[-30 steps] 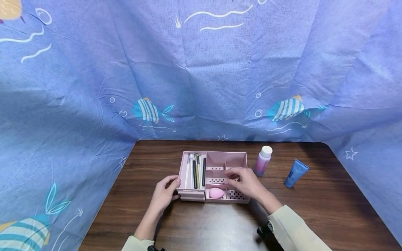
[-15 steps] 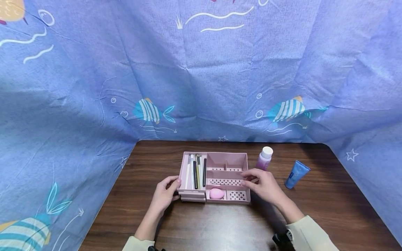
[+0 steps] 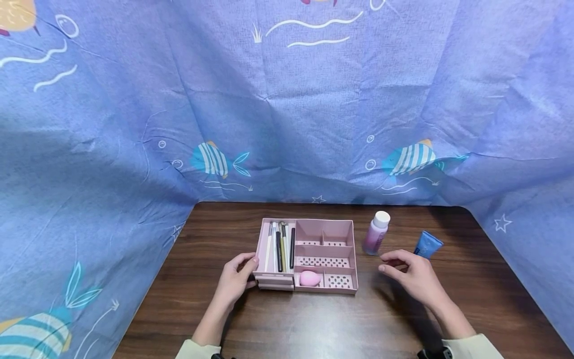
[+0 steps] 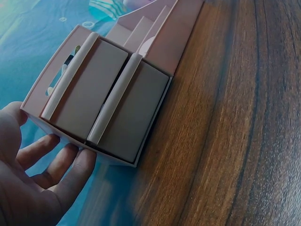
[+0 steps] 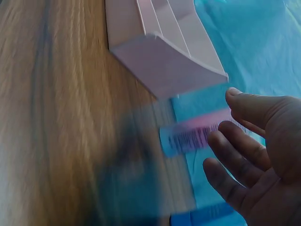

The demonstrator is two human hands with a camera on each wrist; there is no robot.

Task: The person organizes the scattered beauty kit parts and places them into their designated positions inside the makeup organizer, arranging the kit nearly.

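A pink desktop organizer stands mid-table, with makeup brushes and pens in its left section. A pink makeup sponge lies in a front compartment. My left hand rests against the organizer's left side, thumb at the top front corner. The left wrist view shows its loosely bent fingertips along the side wall, beside two drawers. My right hand hovers right of the organizer, fingers loosely bent and holding nothing. Near it are a white-capped pink-purple bottle and a blue squeeze tube, partly hidden behind the hand.
The dark wooden table carries all these things. A blue cloth with fish prints hangs behind it and along both sides.
My right hand has moved right, from over the organizer's compartments, past the bottle's front, to near the blue tube. My left hand has stayed at the organizer's left side.
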